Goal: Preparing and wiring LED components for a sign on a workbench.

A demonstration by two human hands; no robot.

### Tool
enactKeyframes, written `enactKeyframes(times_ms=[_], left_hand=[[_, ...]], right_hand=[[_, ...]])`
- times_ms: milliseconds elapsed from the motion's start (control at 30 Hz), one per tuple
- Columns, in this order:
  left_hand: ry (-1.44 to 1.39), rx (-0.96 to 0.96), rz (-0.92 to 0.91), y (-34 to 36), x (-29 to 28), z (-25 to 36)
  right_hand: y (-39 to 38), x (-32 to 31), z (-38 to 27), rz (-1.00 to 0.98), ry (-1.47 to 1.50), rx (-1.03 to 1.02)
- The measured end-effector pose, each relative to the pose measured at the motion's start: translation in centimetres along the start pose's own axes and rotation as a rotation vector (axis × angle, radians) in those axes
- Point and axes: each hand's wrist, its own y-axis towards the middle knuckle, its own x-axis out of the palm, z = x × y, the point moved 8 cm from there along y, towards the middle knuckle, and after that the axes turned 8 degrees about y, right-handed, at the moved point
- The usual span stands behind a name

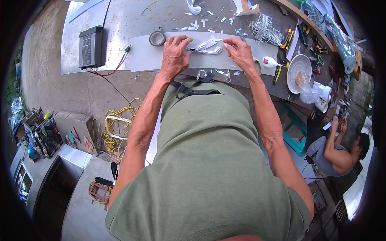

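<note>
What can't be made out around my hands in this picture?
In the head view:
- Left hand: palm, hidden by its own back.
- Right hand: whether it pinches anything, too small to tell.
- Crumpled plastic bag: exact contents, obscured by its folds.
- Small white pieces: fine details, too small.

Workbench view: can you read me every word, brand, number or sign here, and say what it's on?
No text can be read out here.
Black box: small print on its face, too small to read.
White bottle: a red mark, too small to make out.
White looped piece between the hands: no lettering visible.
Green shirt: no lettering visible.
</note>
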Motion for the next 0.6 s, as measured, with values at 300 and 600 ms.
enactKeyframes(times_ms=[300, 600], left_hand=[[-0.059, -0.039, -0.035, 3.0, 3.4, 2.7], [-0.112, 0.029, -0.040, 4.3, 4.1, 3.7]], right_hand=[[0.4, -1.3, -1.0, 0.046, -0.108, -0.136], [1.4, -1.0, -1.3, -0.011, -0.110, -0.215]])
